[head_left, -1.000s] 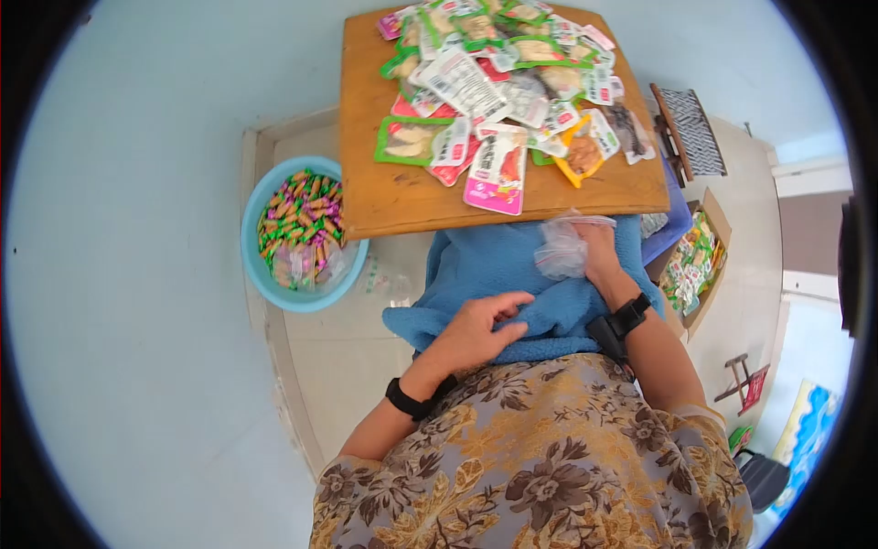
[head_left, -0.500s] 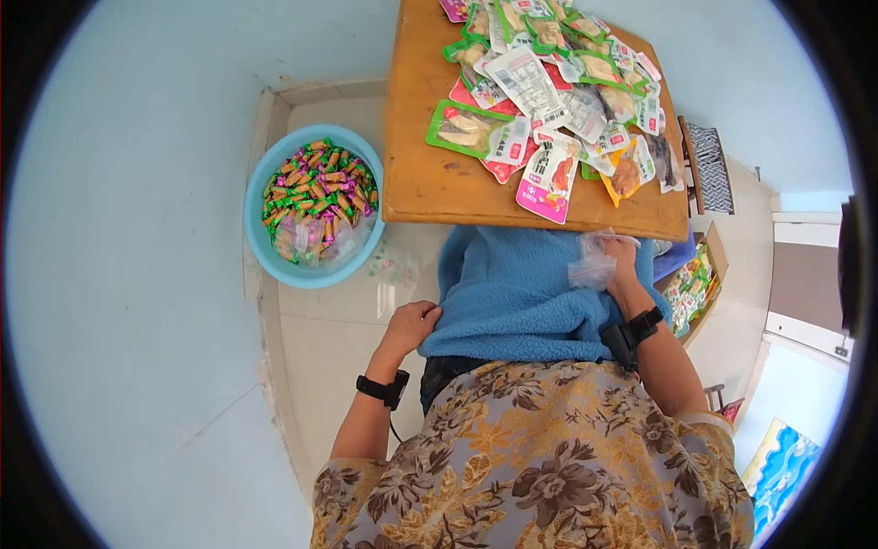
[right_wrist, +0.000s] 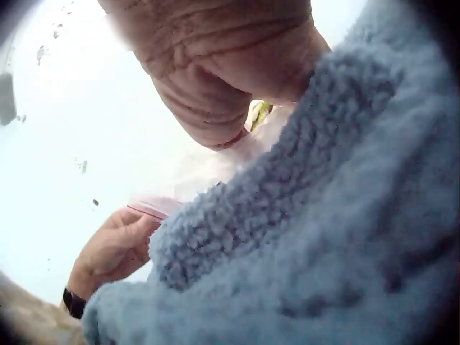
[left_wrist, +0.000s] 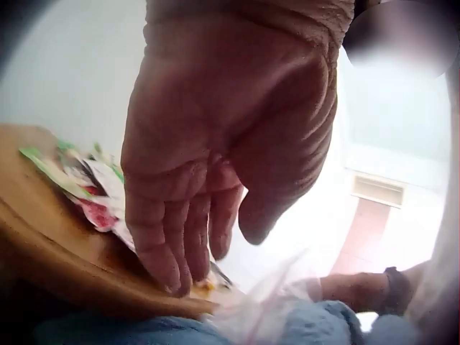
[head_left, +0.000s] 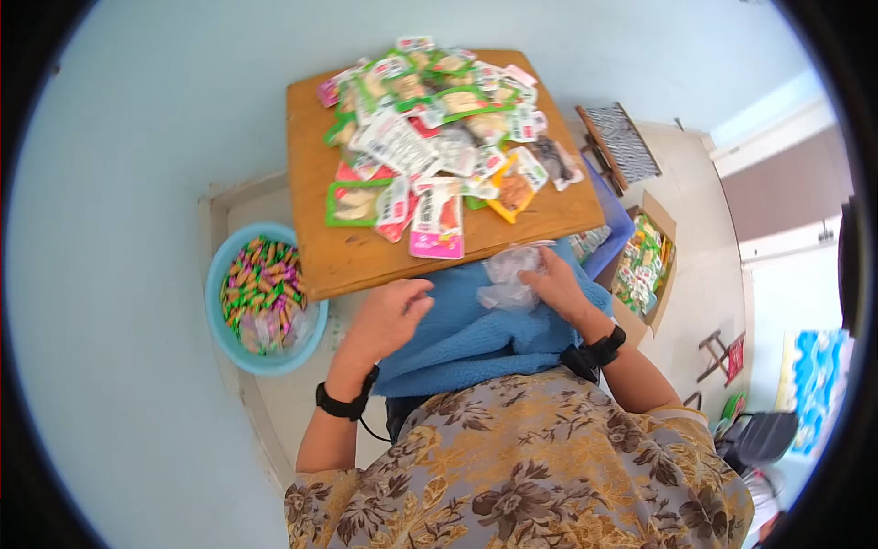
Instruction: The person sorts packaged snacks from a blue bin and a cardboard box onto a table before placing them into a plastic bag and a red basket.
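Note:
Clear plastic bags [head_left: 503, 288] hang from my right hand [head_left: 558, 285], whose thumb and fingers pinch them over the blue fleece cloth [head_left: 439, 334] on the lap. In the right wrist view the fleece hides much of what this hand [right_wrist: 223, 68] holds. My left hand [head_left: 389, 320] is raised at the table's front edge, fingers loosely bent and holding nothing. Seen from the left wrist, its palm [left_wrist: 215, 108] faces the camera, with the fingers hanging relaxed. Beyond both hands, a heap of sealed snack packets [head_left: 393, 142] covers much of the wooden table [head_left: 343, 261].
A light-blue basin [head_left: 215, 311] of small wrapped snacks stands on the floor at left. To the right are a purple-blue bin [head_left: 617, 242], a cardboard box [head_left: 668, 288] of packets, a woven-seat stool [head_left: 622, 137] and a small folding stool [head_left: 722, 357]. A wall lies behind the table.
My left hand went from over the fleece to its left side, then up to the table's front edge. The right hand keeps hold of the plastic bags, now spread wider. The head view has shifted.

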The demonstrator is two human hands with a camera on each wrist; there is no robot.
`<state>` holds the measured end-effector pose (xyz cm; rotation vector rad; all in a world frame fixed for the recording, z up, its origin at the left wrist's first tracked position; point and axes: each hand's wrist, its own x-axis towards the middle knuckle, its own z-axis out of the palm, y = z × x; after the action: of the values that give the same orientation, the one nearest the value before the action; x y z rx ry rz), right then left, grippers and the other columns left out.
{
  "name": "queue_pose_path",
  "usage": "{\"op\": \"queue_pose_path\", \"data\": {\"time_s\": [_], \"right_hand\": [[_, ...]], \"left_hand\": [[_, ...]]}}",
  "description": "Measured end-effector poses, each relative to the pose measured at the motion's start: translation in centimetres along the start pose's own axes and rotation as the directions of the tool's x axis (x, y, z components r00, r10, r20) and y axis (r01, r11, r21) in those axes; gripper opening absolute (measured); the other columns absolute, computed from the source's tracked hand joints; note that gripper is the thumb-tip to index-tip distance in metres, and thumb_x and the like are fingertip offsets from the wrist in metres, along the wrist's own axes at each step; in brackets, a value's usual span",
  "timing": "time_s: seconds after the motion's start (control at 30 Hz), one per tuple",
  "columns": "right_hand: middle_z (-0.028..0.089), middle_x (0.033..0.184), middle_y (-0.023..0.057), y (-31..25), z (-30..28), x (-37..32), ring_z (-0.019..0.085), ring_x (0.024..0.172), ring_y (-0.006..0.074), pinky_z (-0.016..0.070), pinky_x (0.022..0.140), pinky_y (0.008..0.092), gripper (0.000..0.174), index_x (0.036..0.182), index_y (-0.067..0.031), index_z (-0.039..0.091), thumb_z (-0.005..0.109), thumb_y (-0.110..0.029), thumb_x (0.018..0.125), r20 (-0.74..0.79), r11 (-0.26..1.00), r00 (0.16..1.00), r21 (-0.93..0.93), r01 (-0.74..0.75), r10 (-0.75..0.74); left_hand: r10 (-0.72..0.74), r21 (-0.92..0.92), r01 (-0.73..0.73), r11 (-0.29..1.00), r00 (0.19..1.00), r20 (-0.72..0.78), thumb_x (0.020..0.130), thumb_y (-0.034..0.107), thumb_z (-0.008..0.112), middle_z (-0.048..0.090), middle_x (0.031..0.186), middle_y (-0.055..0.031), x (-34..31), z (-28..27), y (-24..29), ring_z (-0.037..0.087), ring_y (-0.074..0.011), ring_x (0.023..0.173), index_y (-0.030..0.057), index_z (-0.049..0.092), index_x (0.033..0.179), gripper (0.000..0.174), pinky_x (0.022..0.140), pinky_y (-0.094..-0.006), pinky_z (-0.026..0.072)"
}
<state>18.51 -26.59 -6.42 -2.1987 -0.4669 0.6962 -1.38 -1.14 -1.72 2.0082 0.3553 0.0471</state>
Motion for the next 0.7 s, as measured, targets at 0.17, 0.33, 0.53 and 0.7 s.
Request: {"op": "queue_pose_path", "data": {"time_s": [0.17,0.33,0.53,0.7], "right_hand": [[0.064,0.121,0.0240,0.2,-2.0,-3.0,0.064,0.108,0.0338,0.0502,0.095,0.0387,0.061,0.132,0.0053,0.052,0.073,-0.018,0.080,-0.169,0.932,0.939,-0.264,0.249,-0.299],[0.067,0.104,0.0174,1.3,-4.3,-3.3,0.065,0.093,0.0289,0.0520,0.083,0.0377,0.050,0.123,0.0005,0.061,0.075,-0.011,0.077,-0.211,0.916,0.903,-0.239,0.322,-0.373],[0.064,0.083,0.0081,1.5,-7.2,-2.9,0.059,0.072,0.0156,0.0484,0.069,0.0289,0.018,0.098,-0.0031,0.072,0.071,-0.001,0.080,-0.340,0.962,0.902,-0.035,0.273,-0.268],[0.061,0.080,0.0026,1.0,-8.8,-2.5,0.056,0.071,0.0088,0.0445,0.064,0.0247,0.009,0.092,-0.0015,0.071,0.071,0.001,0.084,-0.587,0.912,0.771,0.128,0.389,-0.247]], "left_hand": [[0.388,0.193,-0.397,0.897,0.918,0.084,0.089,0.018,0.070,0.058,0.134,-0.0209,4.9,7.6,4.6,0.059,-0.0360,0.118,0.0027,0.056,0.134,0.049,0.098,-0.0416,0.0492],[0.393,0.242,-0.424,0.872,0.904,0.169,0.086,0.025,0.073,0.053,0.137,-0.0241,6.5,12.4,6.1,0.051,-0.0408,0.126,0.0049,0.054,0.136,0.057,0.105,-0.0458,0.0442],[0.296,0.463,-0.356,0.812,0.934,0.198,0.084,0.028,0.074,0.058,0.130,-0.0212,6.5,14.8,3.2,0.055,-0.0389,0.122,0.0080,0.059,0.132,0.054,0.101,-0.0452,0.0472],[0.236,0.386,-0.275,0.880,0.961,0.148,0.085,0.027,0.073,0.064,0.121,-0.0183,6.8,14.0,2.9,0.059,-0.0373,0.114,0.0076,0.060,0.129,0.050,0.096,-0.0455,0.0490]]}}
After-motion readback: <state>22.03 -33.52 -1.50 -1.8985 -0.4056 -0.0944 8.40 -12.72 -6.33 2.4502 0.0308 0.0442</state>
